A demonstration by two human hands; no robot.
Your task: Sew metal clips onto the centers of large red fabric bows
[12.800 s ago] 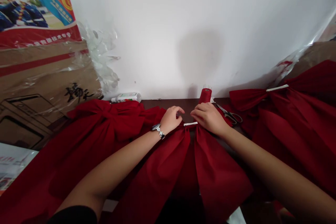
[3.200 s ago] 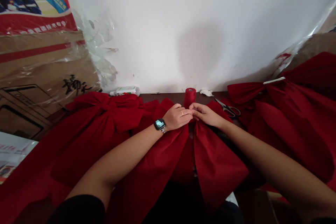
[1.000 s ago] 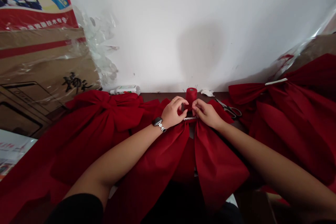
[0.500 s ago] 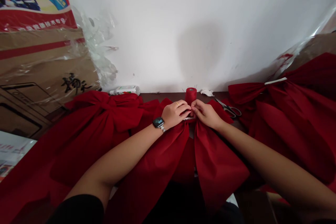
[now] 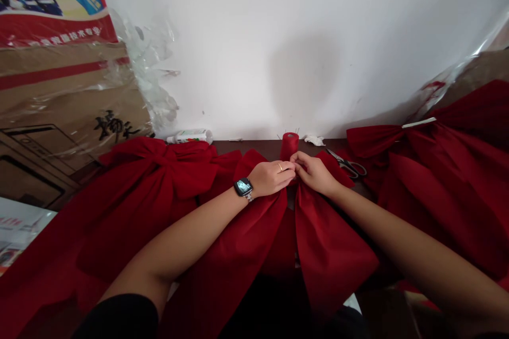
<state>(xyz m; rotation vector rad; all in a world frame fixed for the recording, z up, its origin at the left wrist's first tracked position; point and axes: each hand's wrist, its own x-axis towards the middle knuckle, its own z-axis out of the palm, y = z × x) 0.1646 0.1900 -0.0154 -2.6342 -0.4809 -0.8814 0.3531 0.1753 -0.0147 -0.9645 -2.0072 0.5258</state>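
Observation:
Both my hands are at the gathered centre of a red fabric bow, whose long tails hang toward me. My left hand, with a black-faced wristwatch, lies across the centre from the left, fingers closed over the cloth. My right hand pinches the fabric from the other side, its fingertips meeting my left fingers. A silver metal strip seen earlier at the centre is hidden under my hands. Just beyond them stands a red thread spool with thin pins in its top.
Black-handled scissors lie just right of my right hand, on a dark wooden table. Finished-looking red bows lie left and right. A white tube, a white tissue and a plastic-wrapped cardboard box stand by the white wall.
My left hand has slid right and flattened over the bow's centre, covering the silver strip that showed a second ago. My right hand stays nearly in place. The bow has not shifted.

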